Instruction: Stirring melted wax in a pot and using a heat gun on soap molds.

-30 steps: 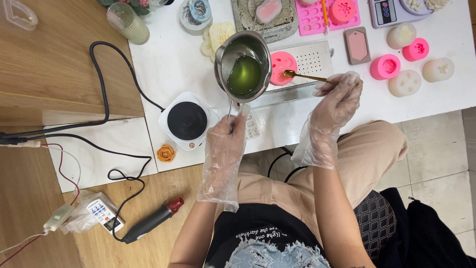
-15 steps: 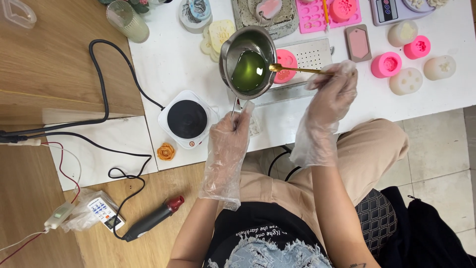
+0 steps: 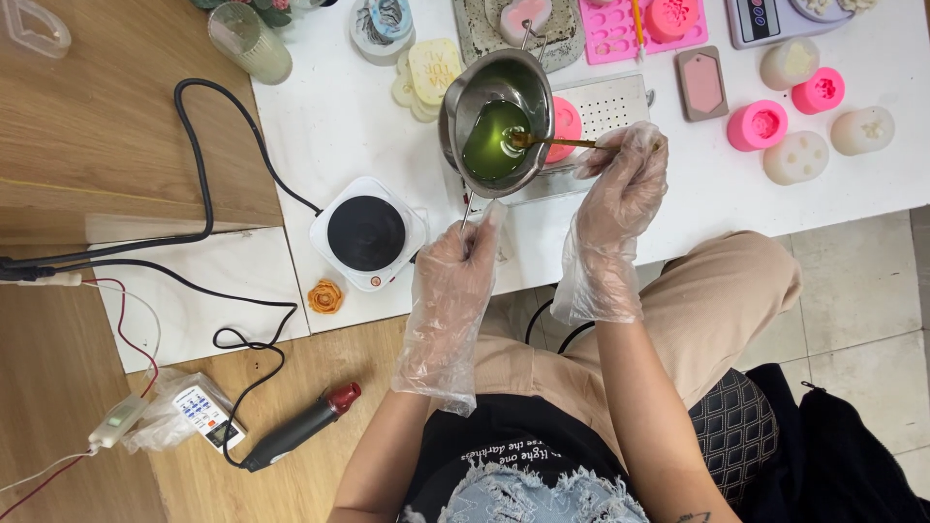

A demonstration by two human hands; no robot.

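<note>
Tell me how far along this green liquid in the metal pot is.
Done: the liquid looks fully melted, and the metal pot is held off the small hot plate. In hand: the left hand holds the pot's handle while the right hand has a gold spoon dipped in the liquid. Left: no green shows in the pink molds nearby, so pouring looks not yet done.

A white table (image 3: 339,126) beside wooden surfaces (image 3: 97,126), over pale tiled floor (image 3: 852,320) in even light
</note>
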